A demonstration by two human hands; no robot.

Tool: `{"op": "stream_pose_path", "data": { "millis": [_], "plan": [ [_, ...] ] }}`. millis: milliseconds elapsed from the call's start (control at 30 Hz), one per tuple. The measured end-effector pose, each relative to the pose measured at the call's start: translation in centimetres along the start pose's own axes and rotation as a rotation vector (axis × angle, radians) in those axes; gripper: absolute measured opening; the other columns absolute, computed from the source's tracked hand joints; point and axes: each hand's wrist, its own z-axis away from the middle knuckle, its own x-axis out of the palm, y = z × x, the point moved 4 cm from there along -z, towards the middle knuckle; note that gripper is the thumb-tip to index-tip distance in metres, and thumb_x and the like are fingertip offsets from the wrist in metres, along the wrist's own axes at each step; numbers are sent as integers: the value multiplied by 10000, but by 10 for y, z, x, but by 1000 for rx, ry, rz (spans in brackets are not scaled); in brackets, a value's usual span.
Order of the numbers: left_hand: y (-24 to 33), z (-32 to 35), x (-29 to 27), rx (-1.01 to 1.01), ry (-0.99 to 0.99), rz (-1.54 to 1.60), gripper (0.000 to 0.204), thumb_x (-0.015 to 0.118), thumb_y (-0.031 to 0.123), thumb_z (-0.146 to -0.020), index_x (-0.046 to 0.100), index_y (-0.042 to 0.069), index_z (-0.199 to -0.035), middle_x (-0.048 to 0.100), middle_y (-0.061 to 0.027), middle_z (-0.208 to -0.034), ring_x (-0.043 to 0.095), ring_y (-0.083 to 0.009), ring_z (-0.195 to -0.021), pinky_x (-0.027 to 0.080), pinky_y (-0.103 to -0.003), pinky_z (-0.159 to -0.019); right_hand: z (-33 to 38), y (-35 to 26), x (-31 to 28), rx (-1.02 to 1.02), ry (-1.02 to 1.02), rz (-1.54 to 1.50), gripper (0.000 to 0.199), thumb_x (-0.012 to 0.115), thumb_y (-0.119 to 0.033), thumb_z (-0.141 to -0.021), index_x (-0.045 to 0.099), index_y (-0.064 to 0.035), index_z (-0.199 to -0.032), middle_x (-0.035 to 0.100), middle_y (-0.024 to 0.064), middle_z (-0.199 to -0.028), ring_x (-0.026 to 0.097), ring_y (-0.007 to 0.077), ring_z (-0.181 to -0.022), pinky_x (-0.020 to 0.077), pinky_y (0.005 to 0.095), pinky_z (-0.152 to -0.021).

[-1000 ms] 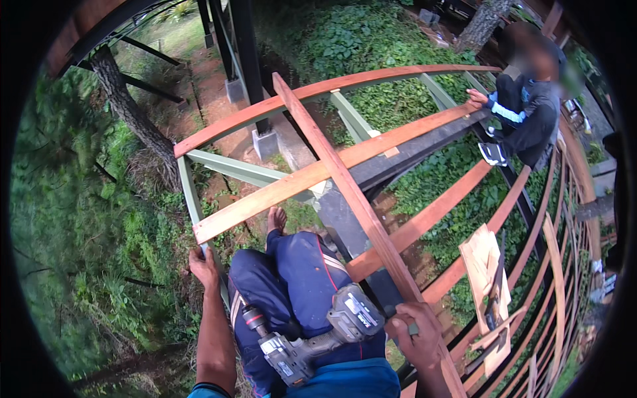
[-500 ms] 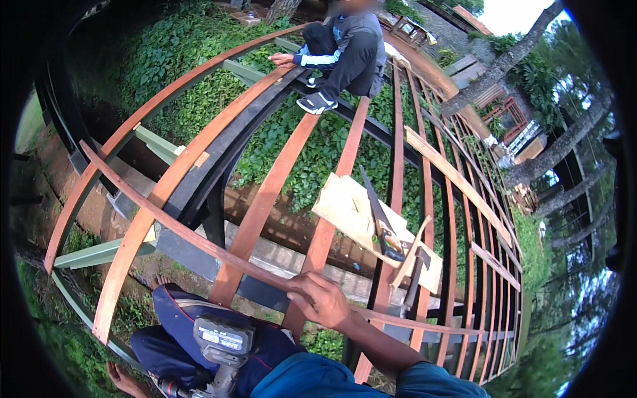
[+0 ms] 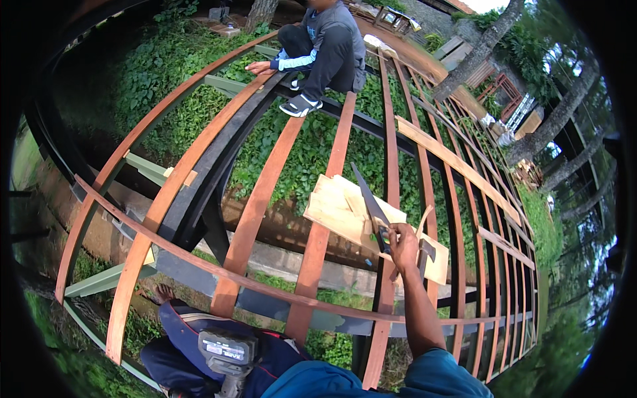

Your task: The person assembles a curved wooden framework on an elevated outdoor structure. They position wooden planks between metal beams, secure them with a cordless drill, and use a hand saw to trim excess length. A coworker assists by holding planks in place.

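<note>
- Head view: the right hand (image 3: 403, 245) is at the handle of a handsaw (image 3: 371, 204), its fingers bent in against the grip with little gap left; whether they have closed right round it cannot be told, as the back of the hand hides the contact
- The handsaw lies on a pale wooden board (image 3: 325, 207), its handle near the board's lower edge and its dark blade running up past the upper edge, tip pointing away from the person
- Toward the board's right edge, just beside the right hand, lies a hammer-like tool (image 3: 428, 250) with a dark head; a thin curved wood strip (image 3: 423, 222) stands out near it, and a small offcut (image 3: 355, 200) lies toward the board's upper left corner
- The board rests across the reddish rafters of a timber frame (image 3: 263, 182)
- A long narrow batten (image 3: 279, 292) crosses the frame near its lower edge, between the person and the board
- The left hand is out of view, so its grip cannot be told
- A cordless drill (image 3: 229, 358) lies on the person's lap, battery upward
- At the frame's upper edge a co-worker (image 3: 332, 53) sits, one hand near the end of a rafter
</note>
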Motion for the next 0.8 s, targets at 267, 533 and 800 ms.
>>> {"op": "stream_pose_path", "data": {
  "millis": [267,533,800],
  "plan": [
    [5,24,-16,-64,-111,-73,353,677,246,-1008,682,-73,-1157,700,-207,-1082,645,-296,-976,495,-409,-946,-62,18,98,-63,-386,272,443,733,-267,-886,661,-132,-1303,665,173,-1295,609,367,-1211,494,449,-1048],
    [22,-20,-34,-5,26,-8,338,669,237,-1017,678,-64,-1169,700,-194,-1099,642,-285,-987,493,-405,-946,-83,-4,148,57,-592,468,665,825,-485,-805,600,-196,-1361,601,132,-1420,507,330,-1353,439,460,-1082],
    [94,-63,-34,115,99,-29,317,675,196,-1019,668,-54,-1214,706,-171,-1133,646,-267,-1013,502,-399,-959,-80,1,151,-138,-511,401,233,578,-268,-996,671,-88,-1112,725,247,-1014,699,418,-1000,555,530,-867]
  ]
}}
